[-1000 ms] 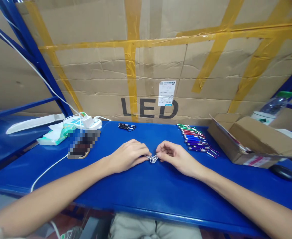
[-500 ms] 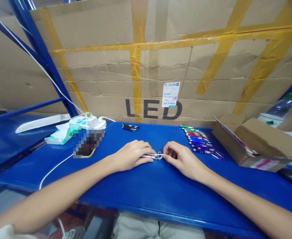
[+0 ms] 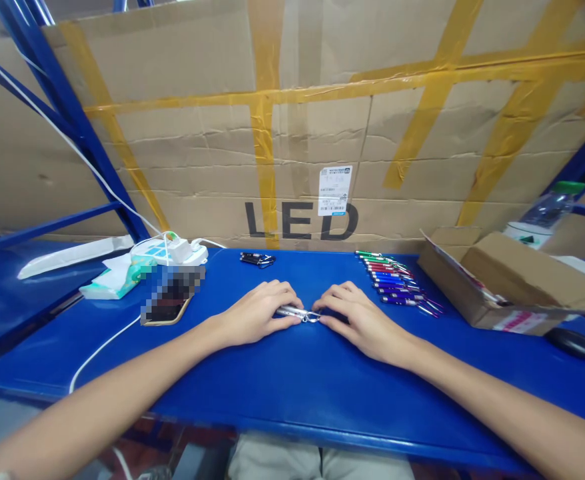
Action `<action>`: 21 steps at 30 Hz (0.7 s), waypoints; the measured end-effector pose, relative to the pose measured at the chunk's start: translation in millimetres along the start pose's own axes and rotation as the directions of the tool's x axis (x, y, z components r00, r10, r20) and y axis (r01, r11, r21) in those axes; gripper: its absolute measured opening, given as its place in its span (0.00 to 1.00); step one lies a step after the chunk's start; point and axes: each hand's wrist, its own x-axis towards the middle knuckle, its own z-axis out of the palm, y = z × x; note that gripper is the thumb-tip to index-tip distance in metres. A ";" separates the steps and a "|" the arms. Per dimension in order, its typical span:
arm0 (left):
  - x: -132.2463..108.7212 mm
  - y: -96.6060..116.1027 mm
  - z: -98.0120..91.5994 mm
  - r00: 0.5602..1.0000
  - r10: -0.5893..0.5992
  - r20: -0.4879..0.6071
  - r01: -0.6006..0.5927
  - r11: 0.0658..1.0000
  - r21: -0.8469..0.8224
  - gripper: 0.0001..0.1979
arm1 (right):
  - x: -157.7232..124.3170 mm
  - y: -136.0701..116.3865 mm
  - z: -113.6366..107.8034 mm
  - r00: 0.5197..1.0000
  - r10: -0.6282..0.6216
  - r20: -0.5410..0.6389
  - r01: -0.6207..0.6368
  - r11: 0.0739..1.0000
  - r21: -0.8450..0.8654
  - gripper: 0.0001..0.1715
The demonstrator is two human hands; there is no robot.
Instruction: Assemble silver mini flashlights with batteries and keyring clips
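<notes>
My left hand (image 3: 257,315) lies low over the table with its fingers closed around slim silver pen-shaped keychains (image 3: 292,311); how many are in it I cannot tell. Metal clasps (image 3: 312,317) stick out from their right end. The fingertips of my right hand (image 3: 367,321) pinch these clasps. To the right, beyond that hand, lies a row of similar pen-shaped keychains (image 3: 390,279) in green, red, blue and purple, their clasps pointing right. A small group of black ones (image 3: 257,259) rests near the back of the table.
On the blue table (image 3: 272,393), a phone (image 3: 172,300), a tissue pack (image 3: 115,280) and a white power strip (image 3: 172,250) with cables stand left. An open cardboard box (image 3: 497,287), a black mouse (image 3: 575,343) and a bottle (image 3: 552,210) are right. Taped cardboard (image 3: 197,153) forms the back.
The camera view has shifted slightly. My right hand has come closer to the left, its fingers now nearer the clasps and less curled. The left hand keeps its hold.
</notes>
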 end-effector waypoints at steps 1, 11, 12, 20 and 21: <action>0.1 0.3 -0.4 1.000 0.001 -0.004 -0.001 1.000 -0.003 0.09 | 0.0 1.4 0.2 1.000 0.013 -0.018 -0.013 1.000 -0.003 0.12; 0.9 -23.2 -0.1 0.983 -0.143 -0.118 0.154 0.984 0.087 0.10 | 0.9 6.6 -2.5 0.995 0.075 -0.068 -0.077 0.996 -0.038 0.07; 0.7 -28.6 -0.6 0.972 -0.188 -0.142 0.202 0.975 0.095 0.10 | 1.0 7.2 -2.9 0.994 0.082 -0.074 -0.085 0.995 -0.049 0.07; 0.3 -45.7 -4.0 0.936 -0.304 -0.177 0.329 0.935 0.132 0.11 | 0.5 11.4 -3.6 0.986 0.130 -0.103 -0.140 0.986 -0.094 0.06; 0.5 -44.4 -3.8 0.936 -0.306 -0.174 0.330 0.935 0.127 0.10 | 0.3 11.8 -3.4 0.985 0.136 -0.106 -0.147 0.984 -0.098 0.06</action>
